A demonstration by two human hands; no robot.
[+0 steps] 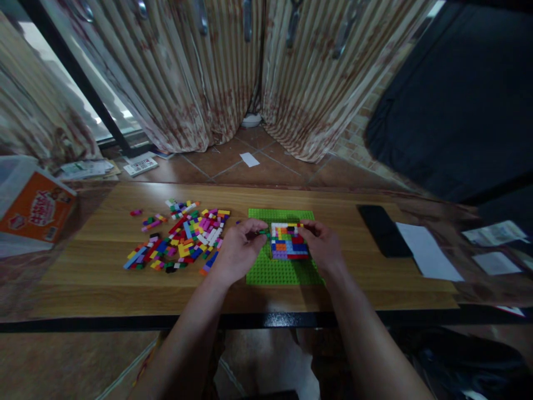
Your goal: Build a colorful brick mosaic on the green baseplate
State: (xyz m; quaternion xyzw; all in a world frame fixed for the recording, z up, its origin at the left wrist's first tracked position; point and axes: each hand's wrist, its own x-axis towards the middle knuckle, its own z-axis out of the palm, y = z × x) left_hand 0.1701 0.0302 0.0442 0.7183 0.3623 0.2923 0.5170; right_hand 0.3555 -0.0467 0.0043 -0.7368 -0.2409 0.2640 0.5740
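Observation:
A green studded baseplate lies on the table. On it stands a roughly square build of toy bricks in white, yellow, orange, blue, purple and red. My left hand is at the build's left side, thumb and forefinger pinched on a small dark green toy brick. My right hand is closed at the build's upper right corner, its fingertips by small yellow and red bricks. Whether it grips one of these or only touches the build, I cannot tell.
Left of the baseplate spreads a loose heap of coloured bricks. To the right lie a black phone-like slab and a white sheet of paper. A clear container with an orange label stands beyond the table's left end. Curtains hang behind.

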